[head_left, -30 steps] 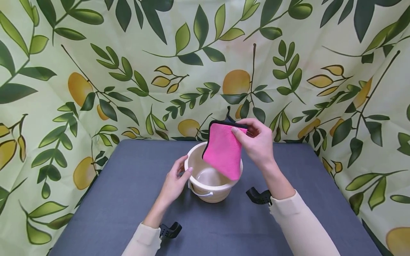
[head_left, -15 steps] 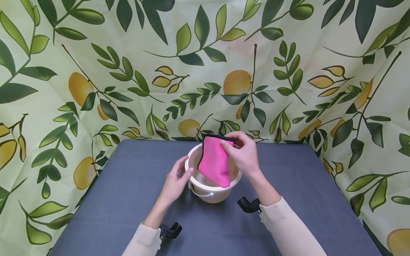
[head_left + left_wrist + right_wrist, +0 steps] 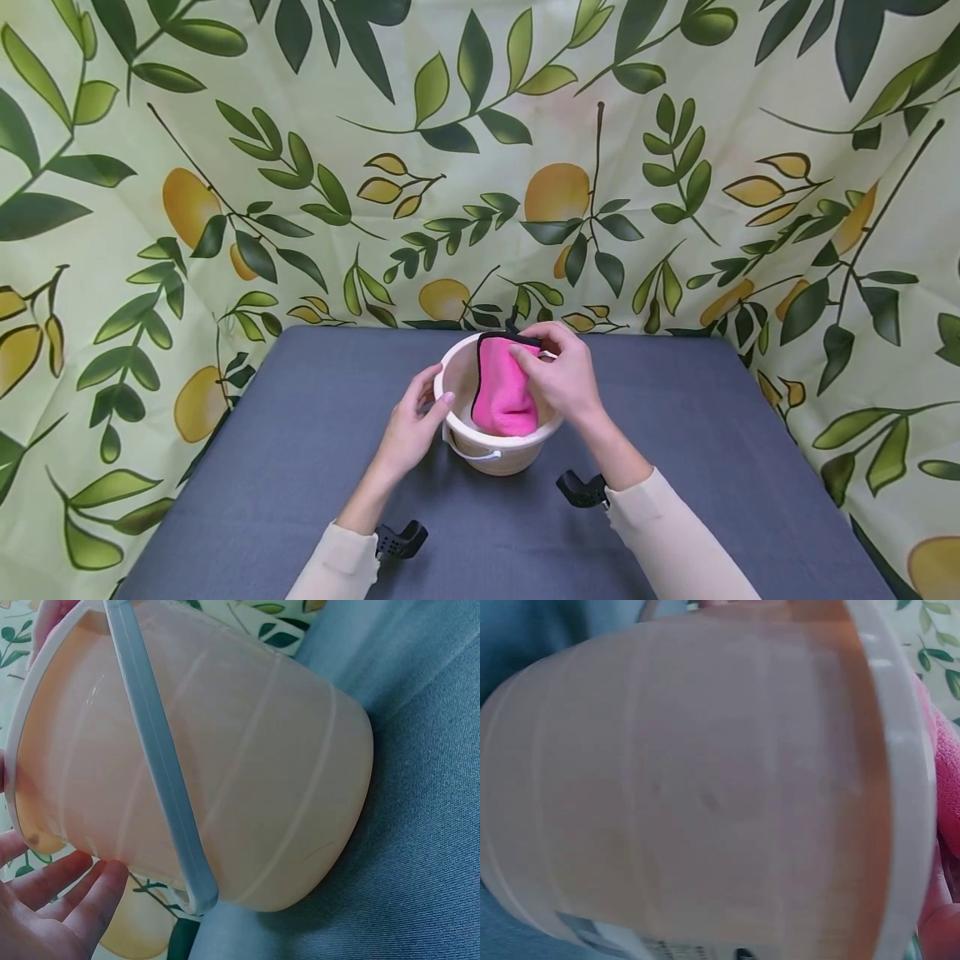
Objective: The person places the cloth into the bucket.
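Note:
A cream plastic bucket (image 3: pixel 517 458) stands upright on the dark table, its pale handle (image 3: pixel 166 772) lowered against the side. At its left rim my left hand (image 3: pixel 408 425) holds on, thumb over the edge and fingers along the outside. My right hand (image 3: pixel 566 375) pinches a pink cleaning cloth (image 3: pixel 501 387) by its black-edged upper corner, over the bucket's opening. The cloth's lower part hangs inside the bucket and bends near the front rim. In the right wrist view only a strip of the cloth (image 3: pixel 949 780) shows past the rim.
The blue-grey table (image 3: pixel 300 467) reaches back to a fabric backdrop (image 3: pixel 480 167) printed with leaves and fruit. A black wrist mount (image 3: pixel 401 540) sits on the left wrist, another mount (image 3: pixel 581 489) on the right. A label (image 3: pixel 615 937) is on the bucket's side.
My right hand has moved left and down, lowering the pink cloth into the bucket's mouth, where its bottom now folds. The left hand and bucket have stayed in place.

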Action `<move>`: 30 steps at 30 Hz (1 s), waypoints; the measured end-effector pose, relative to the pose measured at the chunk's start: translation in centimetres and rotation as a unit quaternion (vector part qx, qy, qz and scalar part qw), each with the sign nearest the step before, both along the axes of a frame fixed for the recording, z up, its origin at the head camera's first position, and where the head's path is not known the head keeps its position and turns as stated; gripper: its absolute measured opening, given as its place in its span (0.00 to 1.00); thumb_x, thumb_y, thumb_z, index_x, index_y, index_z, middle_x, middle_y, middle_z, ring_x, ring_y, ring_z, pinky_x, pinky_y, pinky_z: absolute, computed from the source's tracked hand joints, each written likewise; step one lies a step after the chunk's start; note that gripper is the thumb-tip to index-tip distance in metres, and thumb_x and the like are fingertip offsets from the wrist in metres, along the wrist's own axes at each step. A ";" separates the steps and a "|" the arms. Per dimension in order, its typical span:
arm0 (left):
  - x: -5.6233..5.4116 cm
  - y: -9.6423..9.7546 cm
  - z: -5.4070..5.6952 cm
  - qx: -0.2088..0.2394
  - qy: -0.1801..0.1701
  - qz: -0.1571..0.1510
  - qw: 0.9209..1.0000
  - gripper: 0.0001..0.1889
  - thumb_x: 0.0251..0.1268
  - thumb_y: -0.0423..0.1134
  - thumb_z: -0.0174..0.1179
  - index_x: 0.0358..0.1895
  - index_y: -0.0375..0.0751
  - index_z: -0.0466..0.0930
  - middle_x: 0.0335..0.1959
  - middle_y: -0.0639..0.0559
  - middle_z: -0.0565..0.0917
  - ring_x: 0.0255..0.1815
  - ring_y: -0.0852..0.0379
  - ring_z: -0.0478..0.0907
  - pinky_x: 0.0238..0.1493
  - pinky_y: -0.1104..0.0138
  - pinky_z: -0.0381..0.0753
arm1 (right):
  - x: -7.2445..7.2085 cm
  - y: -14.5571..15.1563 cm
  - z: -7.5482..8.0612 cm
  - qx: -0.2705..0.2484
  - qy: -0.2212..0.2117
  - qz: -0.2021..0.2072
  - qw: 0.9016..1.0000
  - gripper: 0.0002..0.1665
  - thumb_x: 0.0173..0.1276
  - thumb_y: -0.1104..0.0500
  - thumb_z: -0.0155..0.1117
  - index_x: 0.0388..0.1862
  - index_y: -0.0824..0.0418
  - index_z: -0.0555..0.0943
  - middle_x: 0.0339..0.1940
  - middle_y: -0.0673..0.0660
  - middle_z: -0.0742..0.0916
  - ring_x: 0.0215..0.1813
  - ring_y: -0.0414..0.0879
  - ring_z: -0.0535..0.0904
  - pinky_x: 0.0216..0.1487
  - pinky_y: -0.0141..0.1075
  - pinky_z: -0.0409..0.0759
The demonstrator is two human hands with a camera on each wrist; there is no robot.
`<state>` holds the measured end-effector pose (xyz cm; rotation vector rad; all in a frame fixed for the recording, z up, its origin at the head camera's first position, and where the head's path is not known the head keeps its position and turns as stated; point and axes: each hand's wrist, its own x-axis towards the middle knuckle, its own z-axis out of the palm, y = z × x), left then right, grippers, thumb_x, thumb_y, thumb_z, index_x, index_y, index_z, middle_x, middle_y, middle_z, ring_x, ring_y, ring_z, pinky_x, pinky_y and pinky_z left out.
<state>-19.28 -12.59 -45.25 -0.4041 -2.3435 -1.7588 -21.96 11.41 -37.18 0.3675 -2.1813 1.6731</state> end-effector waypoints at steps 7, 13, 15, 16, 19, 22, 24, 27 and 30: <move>0.0 0.1 0.0 -0.005 0.006 0.001 1.000 0.28 0.76 0.43 0.60 0.74 0.42 0.67 0.70 0.39 0.73 0.67 0.41 0.74 0.63 0.42 0.75 | 0.2 -0.3 -0.9 0.038 -0.038 0.002 0.999 0.13 0.61 0.62 0.76 0.43 0.64 0.86 0.46 0.56 0.86 0.42 0.48 0.85 0.43 0.31 0.83; 0.0 0.1 0.1 -0.005 0.004 0.003 1.000 0.28 0.75 0.43 0.60 0.74 0.43 0.67 0.70 0.39 0.74 0.67 0.41 0.75 0.63 0.42 0.75 | 0.0 -0.1 -1.1 0.102 -0.071 -0.013 0.992 0.13 0.61 0.59 0.76 0.43 0.62 0.87 0.44 0.56 0.87 0.41 0.49 0.85 0.45 0.39 0.82; 0.0 0.1 0.1 -0.003 0.004 0.002 1.000 0.28 0.75 0.43 0.61 0.74 0.42 0.67 0.69 0.39 0.74 0.67 0.41 0.75 0.63 0.42 0.75 | 0.0 0.0 -1.1 0.121 -0.074 -0.018 0.990 0.13 0.62 0.58 0.76 0.43 0.62 0.87 0.43 0.56 0.87 0.41 0.50 0.85 0.45 0.41 0.82; 0.0 0.1 0.1 -0.002 0.005 0.002 1.000 0.28 0.75 0.43 0.61 0.74 0.42 0.67 0.69 0.39 0.74 0.67 0.41 0.75 0.63 0.42 0.75 | 0.0 0.1 -1.1 0.129 -0.073 -0.021 0.989 0.13 0.62 0.57 0.76 0.43 0.62 0.87 0.43 0.57 0.87 0.41 0.50 0.85 0.46 0.41 0.82; 0.0 0.1 0.1 0.000 0.006 0.000 1.000 0.28 0.75 0.42 0.60 0.74 0.42 0.67 0.69 0.38 0.74 0.66 0.41 0.75 0.63 0.42 0.75 | -0.1 0.6 -1.1 0.146 -0.069 -0.028 0.986 0.13 0.62 0.57 0.75 0.43 0.62 0.87 0.44 0.57 0.87 0.41 0.50 0.85 0.46 0.42 0.82; 0.0 0.1 0.1 0.001 0.005 0.000 1.000 0.28 0.75 0.42 0.60 0.74 0.42 0.67 0.69 0.39 0.74 0.66 0.42 0.75 0.63 0.43 0.75 | -0.3 1.1 -1.1 0.156 -0.060 -0.032 0.985 0.13 0.63 0.58 0.75 0.43 0.63 0.87 0.43 0.58 0.87 0.42 0.50 0.85 0.46 0.43 0.83; 0.0 0.1 0.1 -0.001 0.002 0.000 1.000 0.28 0.75 0.43 0.60 0.74 0.42 0.67 0.69 0.39 0.74 0.66 0.42 0.75 0.63 0.43 0.75 | -0.4 1.5 -1.1 0.157 -0.054 -0.035 0.986 0.13 0.63 0.59 0.75 0.43 0.64 0.87 0.43 0.59 0.87 0.42 0.51 0.85 0.47 0.44 0.84; 0.1 0.1 0.1 -0.005 0.000 0.002 1.000 0.28 0.75 0.43 0.61 0.75 0.43 0.67 0.69 0.40 0.74 0.66 0.42 0.75 0.64 0.43 0.75 | -0.6 2.1 -1.1 0.156 -0.048 -0.043 0.986 0.13 0.64 0.59 0.74 0.44 0.65 0.87 0.43 0.60 0.87 0.44 0.52 0.85 0.48 0.46 0.85; 0.1 0.1 0.1 -0.003 0.001 0.001 1.000 0.28 0.75 0.42 0.61 0.74 0.43 0.67 0.70 0.39 0.74 0.67 0.42 0.74 0.64 0.43 0.74 | -0.6 2.4 -1.1 0.157 -0.047 -0.047 0.985 0.11 0.64 0.60 0.74 0.43 0.64 0.87 0.42 0.59 0.87 0.44 0.53 0.85 0.48 0.46 0.85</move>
